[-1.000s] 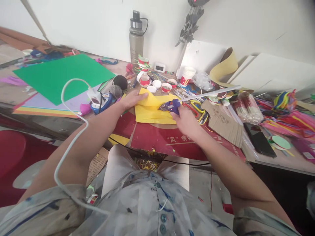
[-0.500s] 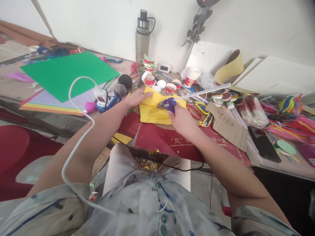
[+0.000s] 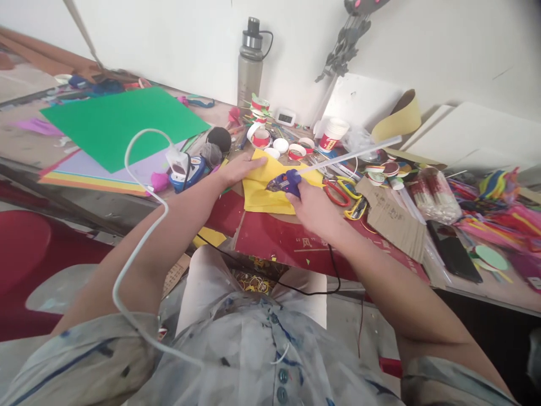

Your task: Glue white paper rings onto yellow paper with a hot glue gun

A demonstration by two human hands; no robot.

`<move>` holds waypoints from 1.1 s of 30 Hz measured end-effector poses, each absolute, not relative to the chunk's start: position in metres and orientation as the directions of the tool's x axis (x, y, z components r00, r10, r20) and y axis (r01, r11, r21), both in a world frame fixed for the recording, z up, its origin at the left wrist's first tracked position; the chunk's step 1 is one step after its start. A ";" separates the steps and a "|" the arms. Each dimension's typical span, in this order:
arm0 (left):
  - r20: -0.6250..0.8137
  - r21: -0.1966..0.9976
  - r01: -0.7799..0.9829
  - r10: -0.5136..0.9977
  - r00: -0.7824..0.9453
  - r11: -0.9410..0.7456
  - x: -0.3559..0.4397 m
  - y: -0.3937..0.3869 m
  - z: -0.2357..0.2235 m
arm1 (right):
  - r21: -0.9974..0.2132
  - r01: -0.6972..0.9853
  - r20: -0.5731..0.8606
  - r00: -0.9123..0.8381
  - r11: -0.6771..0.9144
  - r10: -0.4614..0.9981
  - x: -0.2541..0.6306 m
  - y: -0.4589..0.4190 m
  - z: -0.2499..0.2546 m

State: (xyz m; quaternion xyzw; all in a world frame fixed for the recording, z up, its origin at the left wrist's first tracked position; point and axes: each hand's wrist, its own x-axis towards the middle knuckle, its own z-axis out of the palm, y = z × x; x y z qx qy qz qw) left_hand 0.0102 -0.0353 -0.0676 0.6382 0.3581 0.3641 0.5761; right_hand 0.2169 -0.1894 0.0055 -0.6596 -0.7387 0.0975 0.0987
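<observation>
My right hand (image 3: 311, 206) is wrapped round a blue hot glue gun (image 3: 287, 183), its nozzle pointing left, over the yellow sheet. A long translucent glue stick (image 3: 359, 154) juts out of the gun's back toward the upper right. The yellow sheet (image 3: 257, 194), folded or layered, lies on the red printed board in front of me; whether it is paper or felt I cannot tell. At its upper left edge my left hand (image 3: 243, 168) pinches it, thumb on top. The nozzle is close to the sheet, but contact cannot be made out.
Red-handled scissors (image 3: 337, 193) and a corrugated cardboard piece (image 3: 395, 217) lie right of the sheet, with a phone (image 3: 453, 251) beyond. Behind are paper rings (image 3: 297, 151), a cup (image 3: 333, 135) and a bottle (image 3: 250, 70). A green sheet (image 3: 124, 127) lies left. A white cable (image 3: 122, 254) crosses my left arm.
The glue gun has moved slightly left and toward me across the yellow sheet. My left hand keeps its hold on the sheet. The whole view has shifted a little.
</observation>
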 end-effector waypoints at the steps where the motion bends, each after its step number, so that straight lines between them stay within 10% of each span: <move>1: 0.062 0.996 0.025 0.881 0.470 -0.084 0.010 -0.035 -0.068 | -0.272 0.957 0.013 -0.095 0.095 0.995 0.213 -0.187 0.005; 25: 0.060 0.998 -0.013 0.881 0.469 -0.061 0.009 -0.035 -0.071 | -0.260 0.963 0.133 -0.039 0.073 0.990 0.251 -0.188 -0.017; 33: 0.052 0.995 0.051 0.877 0.478 -0.087 0.004 -0.029 -0.074 | -0.839 0.544 0.062 0.147 -0.028 0.987 0.322 -0.221 -0.026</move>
